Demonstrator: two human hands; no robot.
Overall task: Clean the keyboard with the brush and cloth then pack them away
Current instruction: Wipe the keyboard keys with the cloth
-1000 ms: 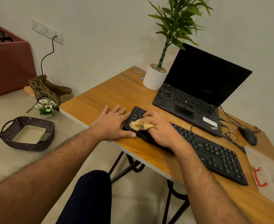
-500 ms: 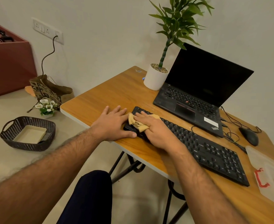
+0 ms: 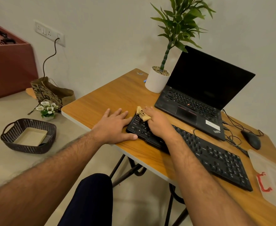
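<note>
A long black keyboard (image 3: 215, 157) lies slanted across the wooden desk (image 3: 111, 98). My right hand (image 3: 158, 123) presses a crumpled tan cloth (image 3: 143, 115) onto the keyboard's far left corner, the cloth sticking out from under my fingers. My left hand (image 3: 116, 128) lies flat on the desk against the keyboard's left end, fingers spread, thumb along its front edge. No brush is visible.
An open black laptop (image 3: 199, 95) and a white potted plant (image 3: 156, 80) stand behind the keyboard. A black mouse (image 3: 251, 140) with cables and a clear zip pouch (image 3: 272, 175) lie at the right. On the floor left sit a woven basket (image 3: 28, 136) and a paper bag (image 3: 52, 93).
My right hand has slid the cloth from the keyboard's near left keys toward its far left corner. My left hand has stayed in place.
</note>
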